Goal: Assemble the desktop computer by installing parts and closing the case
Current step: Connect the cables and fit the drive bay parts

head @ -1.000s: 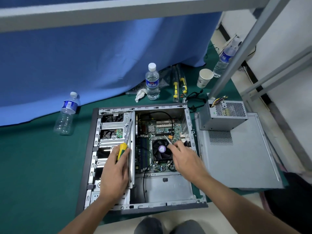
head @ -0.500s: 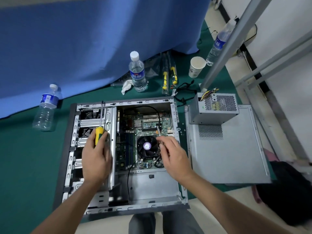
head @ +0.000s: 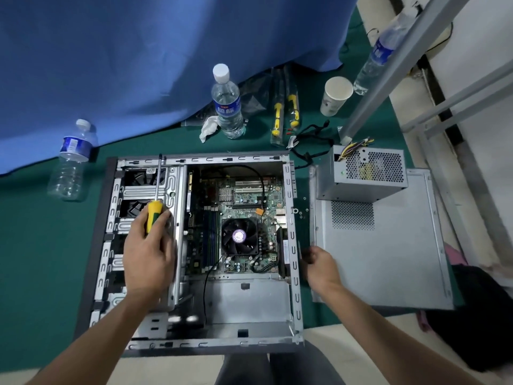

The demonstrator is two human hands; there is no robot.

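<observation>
Grasping the screwdriver (head: 154,215) in my left grip (head: 148,245), right grip (head: 319,262) curled, contents unclear; power supply (head: 361,173) and side panel (head: 388,259) remain outside the case (head: 291,190).

Green work surface under a blue cloth backdrop

We look down on a dark green mat (head: 41,273) that covers the work surface, with a pale beige strip of bare tabletop (head: 347,340) along its near edge. A blue cloth (head: 152,65) hangs behind and spills onto the mat in soft folds. At the right we see a slanting grey metal frame post (head: 394,59) and two grey rails (head: 466,90) against a white wall (head: 488,37). The light is even and soft, with faint shadows only.
</observation>
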